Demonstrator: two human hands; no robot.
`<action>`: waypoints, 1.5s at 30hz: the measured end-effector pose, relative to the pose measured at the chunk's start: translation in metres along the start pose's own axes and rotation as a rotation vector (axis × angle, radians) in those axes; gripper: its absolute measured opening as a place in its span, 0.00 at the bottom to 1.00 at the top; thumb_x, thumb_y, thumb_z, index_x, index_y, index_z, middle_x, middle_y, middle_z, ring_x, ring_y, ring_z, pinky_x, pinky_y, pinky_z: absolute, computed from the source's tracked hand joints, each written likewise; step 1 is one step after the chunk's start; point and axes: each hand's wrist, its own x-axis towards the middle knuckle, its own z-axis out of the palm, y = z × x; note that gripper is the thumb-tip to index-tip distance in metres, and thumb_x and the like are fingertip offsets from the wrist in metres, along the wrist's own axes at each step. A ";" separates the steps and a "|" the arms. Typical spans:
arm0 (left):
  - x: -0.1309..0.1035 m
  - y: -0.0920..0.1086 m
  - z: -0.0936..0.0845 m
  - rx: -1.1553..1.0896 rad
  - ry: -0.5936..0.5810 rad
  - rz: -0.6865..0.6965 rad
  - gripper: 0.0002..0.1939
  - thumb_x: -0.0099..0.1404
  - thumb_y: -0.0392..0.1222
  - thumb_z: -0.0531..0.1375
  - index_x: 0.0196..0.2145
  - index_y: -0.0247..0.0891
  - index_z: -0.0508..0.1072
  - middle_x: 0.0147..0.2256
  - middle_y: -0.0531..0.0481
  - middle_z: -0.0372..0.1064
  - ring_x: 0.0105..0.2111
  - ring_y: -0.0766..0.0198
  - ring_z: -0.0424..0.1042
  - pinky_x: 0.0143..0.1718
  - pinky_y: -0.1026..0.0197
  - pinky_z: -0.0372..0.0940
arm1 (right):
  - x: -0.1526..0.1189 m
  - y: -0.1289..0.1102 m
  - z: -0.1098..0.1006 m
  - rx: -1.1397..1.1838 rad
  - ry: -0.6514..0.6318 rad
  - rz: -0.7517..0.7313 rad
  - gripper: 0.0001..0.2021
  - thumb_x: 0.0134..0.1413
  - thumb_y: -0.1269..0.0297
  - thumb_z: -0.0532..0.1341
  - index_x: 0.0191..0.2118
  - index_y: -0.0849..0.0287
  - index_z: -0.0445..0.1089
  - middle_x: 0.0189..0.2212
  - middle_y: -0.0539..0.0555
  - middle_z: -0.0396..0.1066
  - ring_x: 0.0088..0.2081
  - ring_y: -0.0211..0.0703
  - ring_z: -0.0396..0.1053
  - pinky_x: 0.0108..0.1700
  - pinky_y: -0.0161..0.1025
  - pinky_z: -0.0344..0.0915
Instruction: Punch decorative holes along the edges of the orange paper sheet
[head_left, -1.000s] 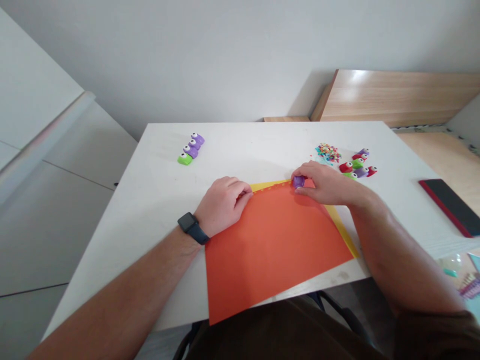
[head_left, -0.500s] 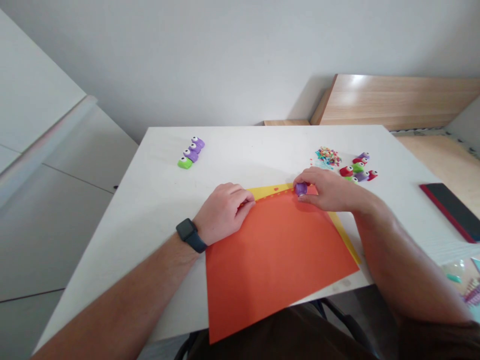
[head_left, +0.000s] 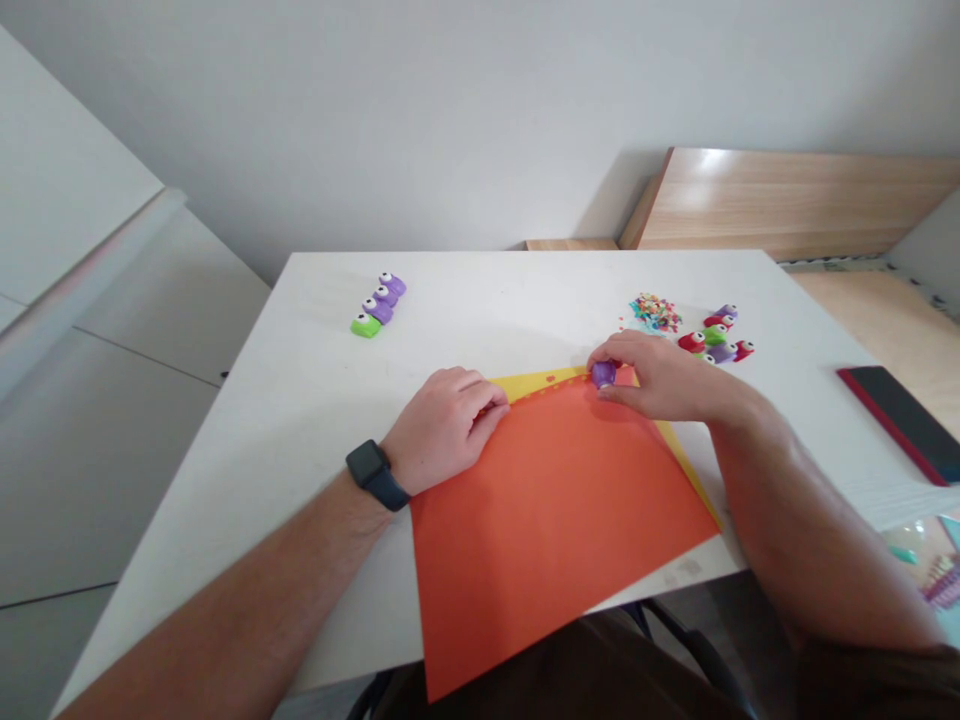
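Where right hand (head_left: pixel 656 380) grasps: purple punch (head_left: pixel 603 374), partly hidden, at far edge of orange sheet (head_left: pixel 562 520).
Left hand (head_left: pixel 442 425): pinching that edge, hiding its left end.
Beyond right hand: confetti (head_left: pixel 656 312), clustered punches (head_left: pixel 715 334).

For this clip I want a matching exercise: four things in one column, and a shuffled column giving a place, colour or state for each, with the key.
Things
1. Left hand
2. Right hand
3. Confetti pile
4. Flat rectangular block

Descriptions
A. Gripping a small purple piece
B. Black on top, with red along one side
C. Fingertips pinched at the far edge of the orange sheet
D. Many-coloured bits on the white table

Pairs: 1-C, 2-A, 3-D, 4-B
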 end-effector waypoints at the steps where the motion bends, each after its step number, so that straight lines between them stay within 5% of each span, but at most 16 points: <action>1: 0.000 0.000 0.000 -0.001 0.000 -0.001 0.09 0.74 0.39 0.56 0.38 0.38 0.75 0.35 0.48 0.73 0.39 0.57 0.69 0.44 0.52 0.63 | 0.000 0.001 0.000 0.009 0.005 0.009 0.09 0.54 0.63 0.65 0.42 0.55 0.74 0.41 0.57 0.76 0.44 0.53 0.71 0.49 0.48 0.66; 9: 0.000 0.000 -0.001 -0.017 -0.015 0.007 0.08 0.74 0.40 0.56 0.38 0.38 0.75 0.36 0.47 0.74 0.39 0.57 0.70 0.45 0.52 0.64 | 0.002 0.007 -0.002 0.212 0.136 0.107 0.16 0.62 0.56 0.61 0.52 0.55 0.74 0.43 0.56 0.78 0.42 0.50 0.73 0.46 0.47 0.69; 21: 0.000 0.000 0.001 -0.039 -0.036 0.023 0.09 0.74 0.40 0.56 0.38 0.38 0.75 0.37 0.46 0.74 0.40 0.56 0.70 0.46 0.51 0.64 | 0.005 0.003 0.005 0.548 0.066 0.137 0.22 0.66 0.46 0.58 0.55 0.56 0.73 0.46 0.56 0.78 0.47 0.49 0.72 0.51 0.45 0.67; 26: 0.000 0.000 0.001 -0.033 -0.035 0.023 0.09 0.74 0.40 0.56 0.38 0.39 0.75 0.37 0.46 0.74 0.40 0.56 0.71 0.46 0.51 0.64 | 0.005 0.005 0.009 0.760 0.121 0.158 0.23 0.68 0.47 0.56 0.59 0.56 0.68 0.44 0.57 0.76 0.43 0.46 0.71 0.45 0.44 0.67; 45: -0.001 0.000 0.001 -0.041 -0.034 0.022 0.09 0.74 0.39 0.56 0.38 0.39 0.75 0.37 0.46 0.75 0.40 0.56 0.71 0.46 0.51 0.65 | 0.010 -0.006 0.010 0.669 0.126 0.121 0.23 0.71 0.45 0.50 0.50 0.57 0.73 0.40 0.56 0.76 0.40 0.45 0.72 0.43 0.43 0.67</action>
